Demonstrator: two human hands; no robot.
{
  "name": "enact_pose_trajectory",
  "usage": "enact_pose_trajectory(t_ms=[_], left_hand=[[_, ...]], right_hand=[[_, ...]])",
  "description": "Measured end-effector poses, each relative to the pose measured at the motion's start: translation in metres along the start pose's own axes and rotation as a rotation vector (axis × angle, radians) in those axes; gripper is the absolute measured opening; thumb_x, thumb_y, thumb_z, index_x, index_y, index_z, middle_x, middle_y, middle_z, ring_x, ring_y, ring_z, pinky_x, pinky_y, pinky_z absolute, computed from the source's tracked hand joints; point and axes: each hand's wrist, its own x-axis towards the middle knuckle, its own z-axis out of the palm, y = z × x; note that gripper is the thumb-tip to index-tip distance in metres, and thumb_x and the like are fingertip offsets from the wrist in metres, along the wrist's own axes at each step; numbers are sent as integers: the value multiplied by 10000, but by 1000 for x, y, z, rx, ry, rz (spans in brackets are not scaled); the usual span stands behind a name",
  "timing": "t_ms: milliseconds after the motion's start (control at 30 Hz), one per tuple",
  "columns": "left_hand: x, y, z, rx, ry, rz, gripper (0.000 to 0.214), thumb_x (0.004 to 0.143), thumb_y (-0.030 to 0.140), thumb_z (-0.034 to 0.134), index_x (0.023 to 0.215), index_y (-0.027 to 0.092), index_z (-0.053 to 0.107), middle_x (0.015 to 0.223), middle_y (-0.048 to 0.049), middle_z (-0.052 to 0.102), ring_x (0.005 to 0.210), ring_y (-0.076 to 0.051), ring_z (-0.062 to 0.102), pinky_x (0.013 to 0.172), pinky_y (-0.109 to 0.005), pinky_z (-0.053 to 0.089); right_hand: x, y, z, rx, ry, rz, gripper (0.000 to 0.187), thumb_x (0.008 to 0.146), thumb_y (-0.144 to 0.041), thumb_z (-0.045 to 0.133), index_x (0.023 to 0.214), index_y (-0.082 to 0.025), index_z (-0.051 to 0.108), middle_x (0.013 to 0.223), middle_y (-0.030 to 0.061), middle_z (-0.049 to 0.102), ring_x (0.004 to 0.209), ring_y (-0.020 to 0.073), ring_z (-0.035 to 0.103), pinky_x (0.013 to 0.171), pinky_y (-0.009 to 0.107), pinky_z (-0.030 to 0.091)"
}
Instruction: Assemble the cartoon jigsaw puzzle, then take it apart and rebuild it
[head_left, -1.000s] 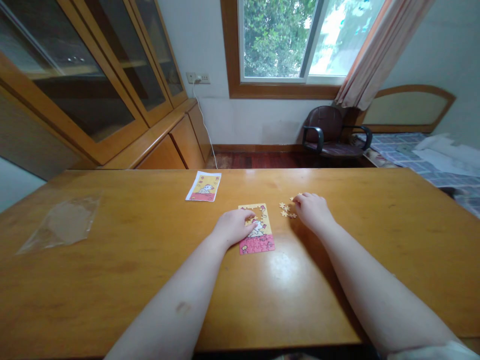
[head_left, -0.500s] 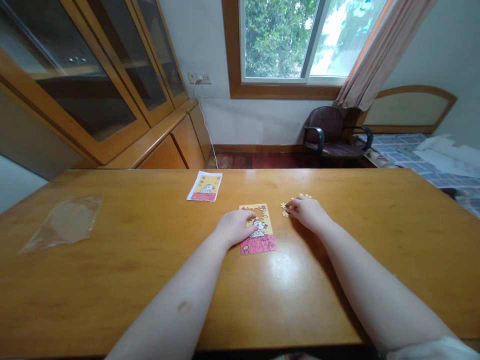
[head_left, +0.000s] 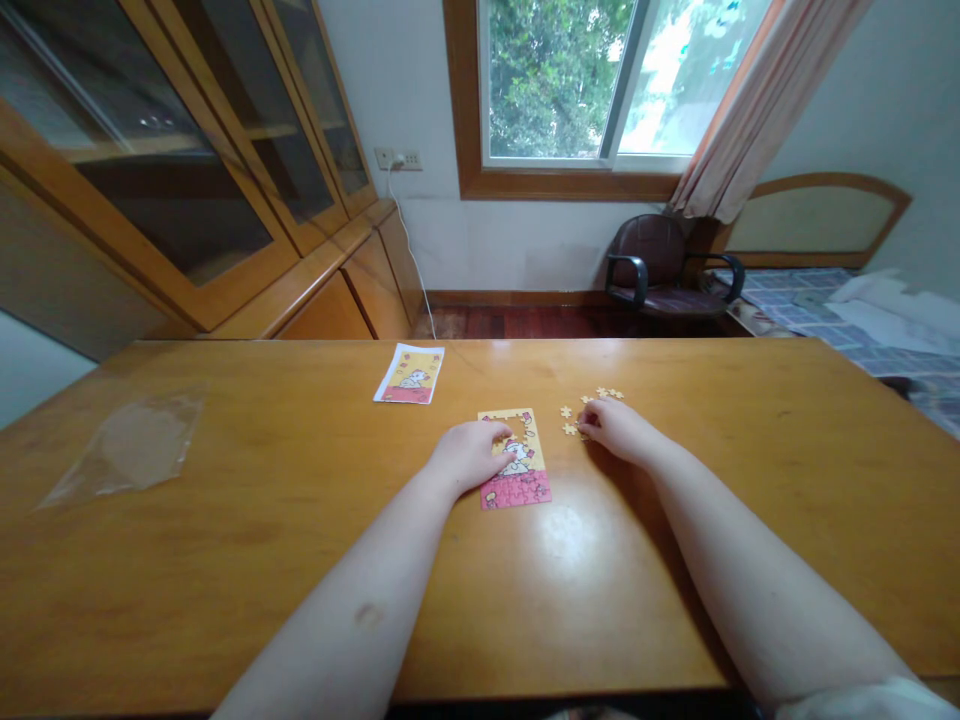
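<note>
A jigsaw puzzle [head_left: 517, 488] lies on the table, pink at the bottom with a white cartoon figure, and a gap shows in its yellow upper part. My left hand [head_left: 469, 455] rests on its left side, thumb and fingers apart, holding nothing. To the right are several loose yellowish puzzle pieces [head_left: 570, 429], some partly hidden by my right hand [head_left: 616, 428]. The fingertips of that hand are pinched together low over the table, on a puzzle piece that is mostly covered.
A printed picture card [head_left: 410, 375] with the same cartoon lies beyond the puzzle to the left. A clear plastic bag [head_left: 135, 445] is flat at the table's left. Past the wooden table [head_left: 300, 600] stand a glass-door cabinet [head_left: 292, 265], an armchair [head_left: 652, 260] and a bed [head_left: 795, 300].
My right hand has drawn slightly right and toward me, its fingers closing up and uncovering pieces on the left. My left hand and the puzzle have stayed put.
</note>
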Motion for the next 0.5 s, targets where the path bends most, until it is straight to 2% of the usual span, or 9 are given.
enact_pose_trajectory(t_ms=[200, 500], left_hand=[[0, -1, 1, 8, -5, -2, 372, 792, 455, 562, 1119, 300, 646, 1104, -4, 695, 997, -210, 638, 822, -282, 480], [0, -1, 1, 8, -10, -11, 380, 792, 469, 561, 1122, 301, 645, 1104, -5, 695, 996, -211, 639, 823, -287, 483]], right_hand=[[1, 2, 0, -22, 56, 0, 78, 769, -219, 628, 832, -178, 649, 894, 69, 656, 846, 178, 587, 743, 248, 414], [-1, -1, 1, 23, 38, -7, 60, 714, -184, 623, 771, -168, 615, 834, 68, 660, 774, 173, 579, 681, 241, 413]])
